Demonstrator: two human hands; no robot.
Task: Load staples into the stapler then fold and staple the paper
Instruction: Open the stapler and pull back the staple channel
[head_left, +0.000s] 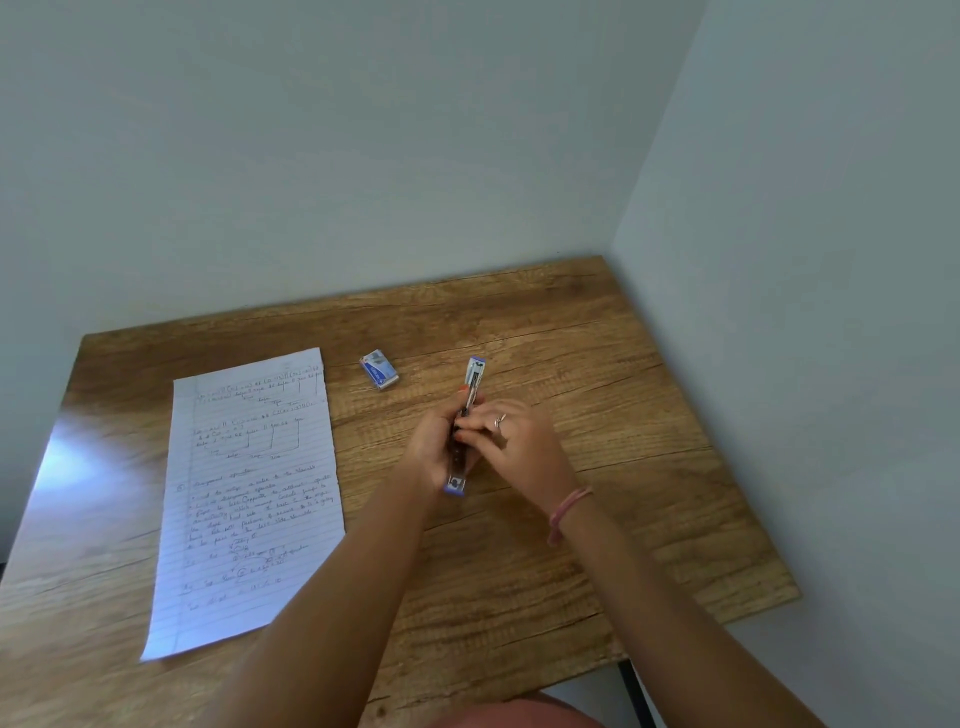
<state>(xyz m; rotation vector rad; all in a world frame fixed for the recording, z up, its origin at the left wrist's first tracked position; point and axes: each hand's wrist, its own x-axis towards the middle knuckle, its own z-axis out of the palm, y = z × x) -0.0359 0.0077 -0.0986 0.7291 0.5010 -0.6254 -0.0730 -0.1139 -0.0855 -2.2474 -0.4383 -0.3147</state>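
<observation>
In the head view, the opened stapler is gripped by the curled fingers of the left hand. Its middle is pinched by the right hand. The staple box lies beyond the fingertips, the paper well left.

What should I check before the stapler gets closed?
1. Stapler opened out flat: ok, both ends show.
2. Left hand steadies it: ok.
3. Right hand fingers at the channel: ok.
4. Staples seated: cannot tell, fingers hide the middle.
5. Staple box nearby on the table: ok, shut or open cannot tell.
6. Paper flat, unfolded, left of the hands: ok.
</observation>
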